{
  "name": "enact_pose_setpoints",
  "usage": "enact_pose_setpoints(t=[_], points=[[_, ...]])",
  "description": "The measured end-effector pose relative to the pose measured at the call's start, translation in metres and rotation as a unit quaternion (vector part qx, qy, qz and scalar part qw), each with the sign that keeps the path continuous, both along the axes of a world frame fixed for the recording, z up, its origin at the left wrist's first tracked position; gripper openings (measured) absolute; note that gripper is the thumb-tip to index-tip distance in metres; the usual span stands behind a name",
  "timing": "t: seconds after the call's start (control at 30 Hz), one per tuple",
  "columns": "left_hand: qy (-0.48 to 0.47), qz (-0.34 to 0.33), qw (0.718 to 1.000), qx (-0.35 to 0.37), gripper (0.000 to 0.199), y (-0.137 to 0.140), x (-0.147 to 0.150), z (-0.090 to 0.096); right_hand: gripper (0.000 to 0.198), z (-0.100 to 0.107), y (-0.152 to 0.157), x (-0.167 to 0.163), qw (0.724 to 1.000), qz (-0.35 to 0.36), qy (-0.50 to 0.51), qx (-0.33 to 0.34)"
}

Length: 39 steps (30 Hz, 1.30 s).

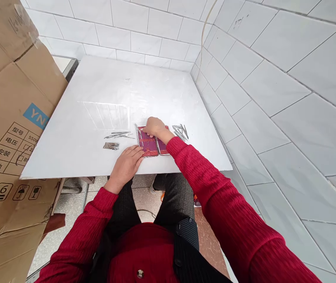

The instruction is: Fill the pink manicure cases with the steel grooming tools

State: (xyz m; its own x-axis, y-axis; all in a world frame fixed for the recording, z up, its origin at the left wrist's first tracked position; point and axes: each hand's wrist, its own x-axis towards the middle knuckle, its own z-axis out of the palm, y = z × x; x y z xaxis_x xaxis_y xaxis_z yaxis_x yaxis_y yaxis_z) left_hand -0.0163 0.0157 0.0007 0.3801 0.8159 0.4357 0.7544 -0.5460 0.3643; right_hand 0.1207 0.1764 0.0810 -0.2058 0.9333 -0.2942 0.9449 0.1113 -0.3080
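Note:
An open manicure case with a purple lining and red elastic loops lies near the table's front edge. My left hand is at its lower left edge, fingers bent over the rim and steadying it. Over the upper part of the case, my right hand is closed in a pinch on a thin metal manicure tool, whose end sticks out past the top left corner. My fingers hide much of that tool. Left of the case are nail clippers and several slim metal tools.
More slim metal tools lie right of the case. The white table meets tiled walls at the back and right. A large cardboard box stands along the left. A thin cable hangs in the back corner.

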Motion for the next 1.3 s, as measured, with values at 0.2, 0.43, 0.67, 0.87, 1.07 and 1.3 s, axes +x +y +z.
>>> enact_pose_setpoints(t=[0.2, 0.43, 0.67, 0.87, 1.07, 1.3], points=[[-0.007, 0.005, 1.000, 0.008, 0.031, -0.001, 0.000, -0.001, 0.018, 0.005, -0.005, -0.019, 0.996, 0.039, -0.020, 0.080], [0.002, 0.006, 1.000, 0.008, 0.032, -0.001, 0.000, -0.001, 0.012, -0.009, 0.008, -0.027, 0.999, 0.009, 0.042, 0.021], [-0.004, 0.011, 1.000, -0.007, 0.031, -0.002, 0.000, 0.002, 0.029, -0.008, 0.010, -0.011, 0.984, -0.058, 0.163, -0.040], [0.003, 0.000, 1.000, -0.010, 0.032, 0.000, 0.000, 0.002, 0.026, -0.013, 0.003, 0.010, 0.962, -0.091, 0.256, -0.039], [0.014, 0.002, 1.000, -0.002, 0.033, 0.000, 0.000, 0.001, 0.024, -0.022, -0.001, 0.012, 0.930, -0.109, 0.346, -0.055], [0.012, 0.001, 1.000, -0.007, 0.033, 0.000, 0.000, 0.002, 0.025, -0.023, -0.002, 0.016, 0.945, -0.077, 0.311, -0.067]])
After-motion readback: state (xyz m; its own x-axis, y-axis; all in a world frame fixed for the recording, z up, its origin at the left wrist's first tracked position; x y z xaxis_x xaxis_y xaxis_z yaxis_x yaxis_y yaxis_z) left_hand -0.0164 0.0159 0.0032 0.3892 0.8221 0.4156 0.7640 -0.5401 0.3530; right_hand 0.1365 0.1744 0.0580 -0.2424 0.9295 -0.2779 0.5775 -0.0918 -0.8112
